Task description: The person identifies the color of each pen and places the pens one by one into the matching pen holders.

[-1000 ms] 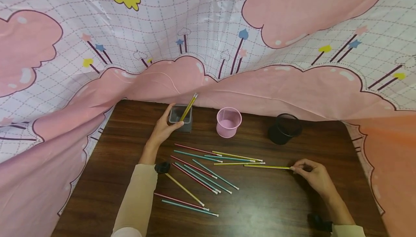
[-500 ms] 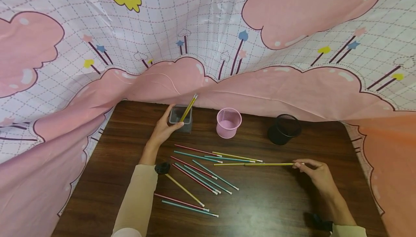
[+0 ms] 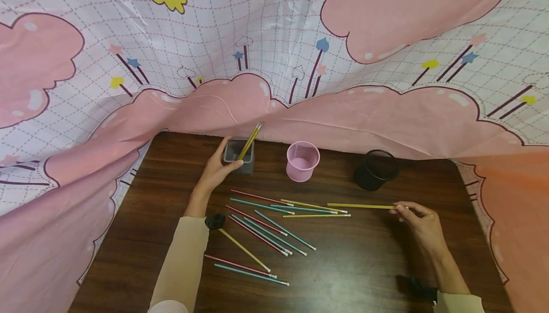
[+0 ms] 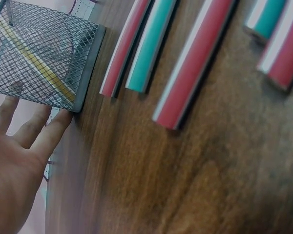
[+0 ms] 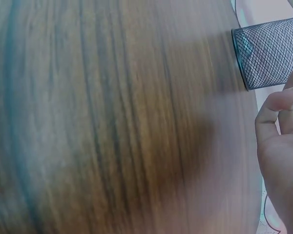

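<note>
Pinching a yellow pencil (image 3: 362, 206) by its right end between thumb and fingers of the right hand (image 3: 422, 225), right of centre in the lower half of the head view, free end pointing left toward the loose pencils (image 3: 285, 230). Impossible to tell from above how high over the table (image 3: 351, 265). Could twist or droop in the pinch, from being held at one end only, or catch a neighbour on a low swing left and set it rolling. Gripping the grey cup (image 3: 244, 168) with the left hand (image 3: 216, 167), left of centre, thumb on the near side, other fingers spread round the left; almost straight against the mesh in the left wrist view. Could slide or tilt through an uneven squeeze, or jostle the yellow pencils (image 3: 250, 142) leaning inside, with a thumb so near them. Farther out, to the right of the grey cup, first a pink cup (image 3: 300, 172), then a black cup (image 3: 371, 178), both at risk from a careless low sweep. Just behind all three, the back edge and hanging cloth (image 3: 360, 127), close enough for brushing with raised pencil ends. Most room over the wood at lower centre and right; least at lower left, among scattered pencils.
</note>
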Demonstrator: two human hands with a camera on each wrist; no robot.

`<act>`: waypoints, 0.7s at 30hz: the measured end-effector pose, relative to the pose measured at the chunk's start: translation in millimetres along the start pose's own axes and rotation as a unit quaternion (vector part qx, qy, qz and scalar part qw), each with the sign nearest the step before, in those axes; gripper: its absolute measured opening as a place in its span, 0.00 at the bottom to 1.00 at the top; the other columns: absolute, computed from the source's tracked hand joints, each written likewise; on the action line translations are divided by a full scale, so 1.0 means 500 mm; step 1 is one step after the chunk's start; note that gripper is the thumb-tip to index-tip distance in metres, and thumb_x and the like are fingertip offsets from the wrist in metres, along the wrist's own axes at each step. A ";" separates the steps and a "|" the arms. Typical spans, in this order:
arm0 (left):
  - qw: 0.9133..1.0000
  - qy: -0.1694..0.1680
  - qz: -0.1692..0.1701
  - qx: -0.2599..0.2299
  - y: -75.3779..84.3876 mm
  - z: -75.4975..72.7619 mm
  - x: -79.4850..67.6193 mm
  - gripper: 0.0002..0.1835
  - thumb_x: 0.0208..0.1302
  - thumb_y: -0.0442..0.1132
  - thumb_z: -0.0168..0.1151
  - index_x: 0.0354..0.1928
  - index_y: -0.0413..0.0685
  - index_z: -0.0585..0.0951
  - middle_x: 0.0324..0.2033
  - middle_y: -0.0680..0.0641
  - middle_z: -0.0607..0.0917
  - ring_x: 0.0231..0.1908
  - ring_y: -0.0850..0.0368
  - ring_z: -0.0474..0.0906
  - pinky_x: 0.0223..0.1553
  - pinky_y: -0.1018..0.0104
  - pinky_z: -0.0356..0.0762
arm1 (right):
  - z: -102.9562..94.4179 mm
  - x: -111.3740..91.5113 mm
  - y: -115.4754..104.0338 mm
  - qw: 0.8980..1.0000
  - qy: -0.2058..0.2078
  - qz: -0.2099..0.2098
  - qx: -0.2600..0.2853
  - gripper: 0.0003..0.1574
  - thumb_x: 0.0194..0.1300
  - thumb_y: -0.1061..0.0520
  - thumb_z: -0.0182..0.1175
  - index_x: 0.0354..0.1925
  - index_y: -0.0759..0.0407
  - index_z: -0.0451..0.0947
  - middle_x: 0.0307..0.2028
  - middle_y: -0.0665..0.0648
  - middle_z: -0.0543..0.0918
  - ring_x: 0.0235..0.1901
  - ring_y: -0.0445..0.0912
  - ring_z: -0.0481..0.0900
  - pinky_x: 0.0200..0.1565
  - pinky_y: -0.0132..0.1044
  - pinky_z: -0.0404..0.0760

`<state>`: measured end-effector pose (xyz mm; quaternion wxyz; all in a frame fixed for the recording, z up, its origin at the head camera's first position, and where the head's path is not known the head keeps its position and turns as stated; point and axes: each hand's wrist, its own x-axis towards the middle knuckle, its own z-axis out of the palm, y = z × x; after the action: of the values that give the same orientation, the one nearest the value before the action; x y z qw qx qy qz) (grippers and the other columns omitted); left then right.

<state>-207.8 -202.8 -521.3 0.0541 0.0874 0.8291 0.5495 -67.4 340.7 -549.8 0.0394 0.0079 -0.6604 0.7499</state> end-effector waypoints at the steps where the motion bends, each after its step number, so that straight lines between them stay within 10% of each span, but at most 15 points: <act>1: 1.000 0.000 0.001 -0.001 0.000 -0.001 0.001 0.43 0.55 0.49 0.64 0.69 0.68 0.50 0.68 0.53 0.53 0.65 0.45 0.48 0.56 0.34 0.51 | 0.001 0.002 0.000 1.000 0.000 0.003 0.000 0.12 0.61 0.69 0.54 0.42 0.79 0.75 0.31 0.59 0.84 0.32 0.46 0.82 0.29 0.30 0.78; 21: 1.000 0.003 0.008 -0.007 -0.005 0.001 -0.001 0.43 0.55 0.50 0.64 0.68 0.76 0.50 0.68 0.56 0.53 0.66 0.50 0.47 0.58 0.38 0.50 | 0.041 0.044 -0.050 0.992 -0.004 0.004 -0.122 0.16 0.59 0.68 0.58 0.46 0.77 0.75 0.33 0.64 0.83 0.32 0.45 0.81 0.28 0.33 0.78</act>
<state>-207.5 -203.6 -523.5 0.0475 0.0921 0.8246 0.5561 -88.5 324.5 -520.9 0.0341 0.0031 -0.7473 0.6636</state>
